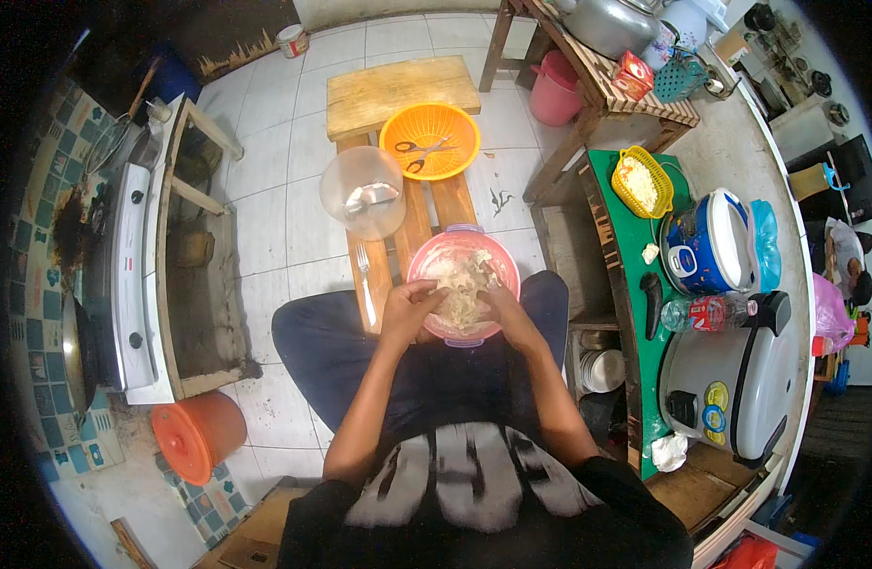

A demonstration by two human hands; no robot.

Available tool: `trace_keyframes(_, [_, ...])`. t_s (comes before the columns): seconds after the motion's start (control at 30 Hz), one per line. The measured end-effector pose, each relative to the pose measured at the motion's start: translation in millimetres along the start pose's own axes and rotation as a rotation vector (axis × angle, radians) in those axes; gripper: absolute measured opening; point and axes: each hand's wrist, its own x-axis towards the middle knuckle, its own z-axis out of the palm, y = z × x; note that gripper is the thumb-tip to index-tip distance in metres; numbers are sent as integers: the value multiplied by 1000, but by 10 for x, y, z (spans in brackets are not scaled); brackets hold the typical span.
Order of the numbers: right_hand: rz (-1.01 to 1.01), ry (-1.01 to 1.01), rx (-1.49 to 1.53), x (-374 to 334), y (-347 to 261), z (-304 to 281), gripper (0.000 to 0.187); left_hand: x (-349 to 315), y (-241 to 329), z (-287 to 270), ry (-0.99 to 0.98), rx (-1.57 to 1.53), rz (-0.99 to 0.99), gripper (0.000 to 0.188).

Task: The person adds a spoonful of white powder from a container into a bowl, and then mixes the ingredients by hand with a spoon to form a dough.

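A pink bowl (508, 265) with purple handles sits between my knees, holding a pale, floury, clumpy mixture (462, 283). Into its left side reaches my left hand (410, 308), thumb and fingers curled together on some of the mixture. My right hand (507, 313) is at the opposite side, its fingers bent into the same clumps. The fingertips of both hands are partly hidden by the mixture. Just left of the bowl, a fork (365, 275) with a pale handle lies on the wooden bench (377, 308).
Beyond the bowl stand a translucent container (346, 213) and an orange colander (459, 163) with scissors (422, 150). At right, a green-topped table (642, 375) bears a yellow basket (628, 194), a rice cooker (706, 242) and a bottle (701, 313). A stove (135, 275) and lidded orange bucket (203, 436) stand left.
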Motion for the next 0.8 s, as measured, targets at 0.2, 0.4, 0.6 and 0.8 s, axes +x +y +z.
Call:
trace_keyframes(0.2, [10,106,156,39,56,-116,72,-43,129,61,-6,316,166,23])
trace_keyframes(0.4, [49,73,221,59,80,-224,70,-46,209,145,-7,564,239,20])
trace_keyframes(0.6, [13,66,250,-8,-39,-108,67,-105,365,308,85,485,387,22])
trace_keyframes(0.8, [-45,-44,246,8,-39,-51,66,-33,440,330,-111,818,477,33])
